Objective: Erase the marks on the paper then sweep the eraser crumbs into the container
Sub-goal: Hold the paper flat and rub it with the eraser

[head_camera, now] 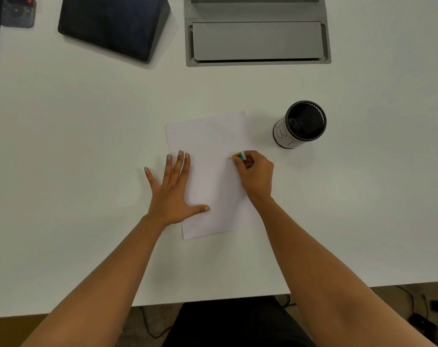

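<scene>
We see the paper [213, 176] on the surface [87, 146]. The left grip [173, 191] lies flat, fingers spread, on the paper's left edge. The right grip [255, 174] pinches the eraser [240, 156] at its right edge. The container [300, 123] stands upright right of the paper, apart.

Office. White desk [62, 146], flush grey cable hatch [258, 41] (lid shut) well beyond the fingertips [180, 154] of the left hand [171, 194], dark tablet [112, 26] beside the hatch, mesh pen cup [300, 123] nearer, off right.

Forearms [107, 279] bare; left hand [171, 194] nails pale grey; dark garment [233, 321] over lap.
</scene>
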`<state>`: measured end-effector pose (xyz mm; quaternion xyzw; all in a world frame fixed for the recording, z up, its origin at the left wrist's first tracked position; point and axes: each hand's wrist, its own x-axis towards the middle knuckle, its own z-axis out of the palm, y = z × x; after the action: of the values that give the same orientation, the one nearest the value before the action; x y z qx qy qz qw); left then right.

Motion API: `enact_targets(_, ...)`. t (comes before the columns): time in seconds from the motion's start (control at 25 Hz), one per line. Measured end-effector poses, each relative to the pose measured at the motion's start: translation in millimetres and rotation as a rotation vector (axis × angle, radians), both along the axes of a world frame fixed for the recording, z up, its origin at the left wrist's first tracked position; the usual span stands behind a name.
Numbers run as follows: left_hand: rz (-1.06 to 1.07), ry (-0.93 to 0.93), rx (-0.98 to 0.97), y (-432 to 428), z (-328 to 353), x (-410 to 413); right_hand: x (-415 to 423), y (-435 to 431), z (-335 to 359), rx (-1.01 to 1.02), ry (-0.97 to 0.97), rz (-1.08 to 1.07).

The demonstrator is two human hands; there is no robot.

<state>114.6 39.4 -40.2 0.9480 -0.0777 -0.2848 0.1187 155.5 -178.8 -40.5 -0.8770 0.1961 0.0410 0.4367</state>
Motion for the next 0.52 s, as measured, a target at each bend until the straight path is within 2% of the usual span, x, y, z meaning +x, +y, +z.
enact_targets(0.08, -0.006, 0.091, 0.017, 0.5, -2.4, -11.2, -10.9, 2.2, 3.1, 0.049, -0.027, -0.030)
enact_targets(0.16, -0.024, 0.159, 0.050, 2.7, -5.5, -13.3, -31.0, 13.3, 3.5, 0.065, -0.044, 0.037)
enact_targets(0.36, -0.048, 0.204, 0.067, 2.4, -7.1, -9.3, -79.8, 53.8, 7.0, -0.061, -0.046, 0.574)
enact_targets(0.44, -0.051, 0.208, 0.071, 2.8, -7.9, -8.3, -53.4, 42.7, 3.6, -0.136, -0.055, 0.557)
enact_targets(0.52, -0.050, 0.203, 0.074, 3.4, -9.7, -8.2, -17.3, 22.3, -1.4, -0.230, -0.067, 0.400)
